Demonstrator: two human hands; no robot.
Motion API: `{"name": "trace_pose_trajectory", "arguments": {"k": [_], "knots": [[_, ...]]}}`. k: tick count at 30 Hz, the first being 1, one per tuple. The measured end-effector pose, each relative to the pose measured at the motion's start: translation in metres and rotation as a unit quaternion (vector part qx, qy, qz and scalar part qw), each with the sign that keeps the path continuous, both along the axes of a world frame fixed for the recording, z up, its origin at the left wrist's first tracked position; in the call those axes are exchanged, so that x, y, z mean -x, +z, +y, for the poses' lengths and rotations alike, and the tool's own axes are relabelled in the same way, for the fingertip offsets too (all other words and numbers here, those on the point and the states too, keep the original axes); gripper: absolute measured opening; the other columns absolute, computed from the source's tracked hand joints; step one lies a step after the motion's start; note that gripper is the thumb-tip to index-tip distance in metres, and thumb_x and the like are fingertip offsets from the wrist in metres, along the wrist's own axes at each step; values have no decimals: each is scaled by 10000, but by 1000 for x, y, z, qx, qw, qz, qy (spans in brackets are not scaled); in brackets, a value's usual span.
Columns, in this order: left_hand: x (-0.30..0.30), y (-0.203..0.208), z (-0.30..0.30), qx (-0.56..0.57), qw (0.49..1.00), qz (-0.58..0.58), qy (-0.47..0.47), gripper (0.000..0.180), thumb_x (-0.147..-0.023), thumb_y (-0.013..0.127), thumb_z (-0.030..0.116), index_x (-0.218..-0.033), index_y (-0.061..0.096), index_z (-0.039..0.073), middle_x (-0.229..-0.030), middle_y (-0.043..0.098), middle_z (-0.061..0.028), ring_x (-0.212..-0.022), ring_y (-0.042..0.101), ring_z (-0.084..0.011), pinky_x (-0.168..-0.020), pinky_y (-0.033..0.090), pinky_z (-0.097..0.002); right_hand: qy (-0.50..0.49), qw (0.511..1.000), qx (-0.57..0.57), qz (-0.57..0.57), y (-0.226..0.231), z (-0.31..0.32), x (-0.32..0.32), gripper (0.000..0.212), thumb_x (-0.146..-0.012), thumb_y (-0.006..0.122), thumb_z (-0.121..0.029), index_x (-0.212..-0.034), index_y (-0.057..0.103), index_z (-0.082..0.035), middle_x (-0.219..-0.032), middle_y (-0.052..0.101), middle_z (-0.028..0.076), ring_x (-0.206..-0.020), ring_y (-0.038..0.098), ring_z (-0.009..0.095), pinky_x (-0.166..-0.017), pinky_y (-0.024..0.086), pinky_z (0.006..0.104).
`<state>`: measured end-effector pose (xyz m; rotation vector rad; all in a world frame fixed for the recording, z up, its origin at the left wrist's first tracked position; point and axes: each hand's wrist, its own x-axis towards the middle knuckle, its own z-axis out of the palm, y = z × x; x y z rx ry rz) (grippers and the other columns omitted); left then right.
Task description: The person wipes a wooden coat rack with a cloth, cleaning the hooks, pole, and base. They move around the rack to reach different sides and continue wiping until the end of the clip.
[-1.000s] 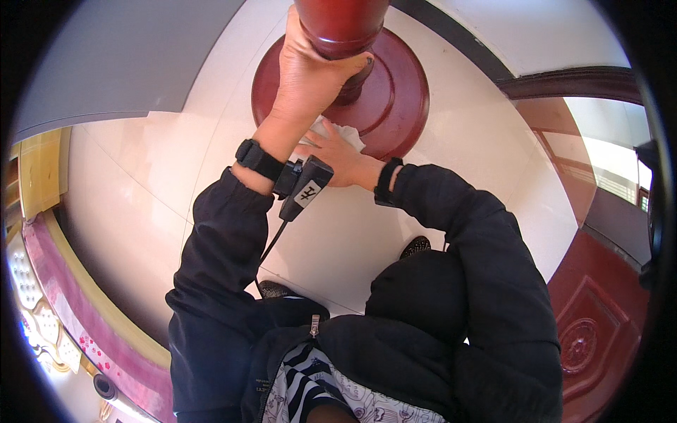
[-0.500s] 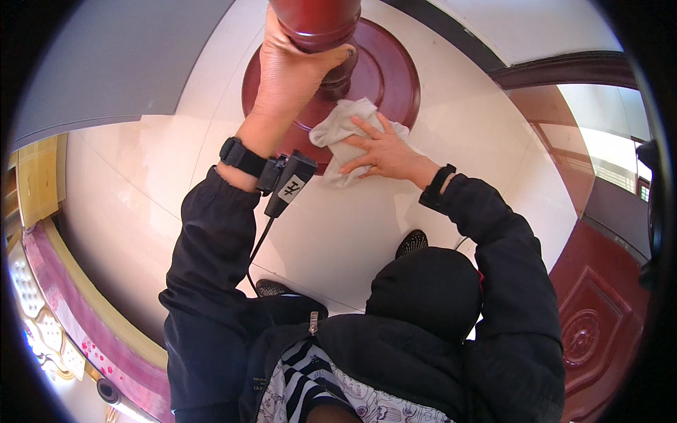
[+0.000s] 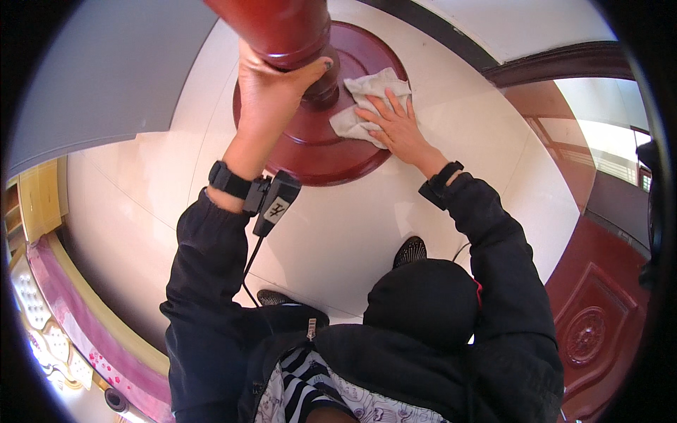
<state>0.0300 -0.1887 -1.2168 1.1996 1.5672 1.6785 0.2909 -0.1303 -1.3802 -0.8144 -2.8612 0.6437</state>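
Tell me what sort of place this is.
Indoors, probably a room in a home: a glossy pale tiled floor, a carved red-brown panel at the right, perhaps a door, and a round-based wooden-looking stand.

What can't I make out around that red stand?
All in the head view:
Red stand: top cut off by the upper edge.
Left hand: most fingers hidden behind the stand.
Right hand: palm hidden by the back of the hand.
Round base: partly covered by the pale cloth.
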Motion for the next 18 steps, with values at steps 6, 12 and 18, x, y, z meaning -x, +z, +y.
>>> {"name": "trace_pose_trajectory", "arguments": {"k": [6, 12, 18], "knots": [[-7, 2, 1, -10, 999, -35, -5, 512, -706, 861, -63, -1129, 584, 14, -1068, 702, -76, -946, 667, -149, -813, 569, -286, -90, 987, -128, 23, -16, 38, 26, 565, -1000, 528, -456, -1543, 403, -361, -1657, 241, 93, -1496, 203, 461, -1095, 254, 735], [-8, 3, 0, 40, 999, 8, 34, 461, -686, 887, -30, -1060, 619, -1, -1023, 709, -86, -926, 670, -160, -822, 564, -307, -102, 970, -194, 104, -34, 96, 52, 636, -975, 566, -466, -1556, 386, -277, -1575, 350, 197, -1327, 428, 506, -1085, 350, 593], [-6, 3, -2, 66, 998, 2, 16, 575, -683, 889, -13, -1161, 571, 13, -1074, 699, -88, -941, 665, -169, -833, 547, -307, -72, 982, -173, 35, -36, 143, 97, 634, -986, 532, -515, -1556, 382, -281, -1494, 479, 168, -1301, 498, 437, -1108, 362, 542]]}}
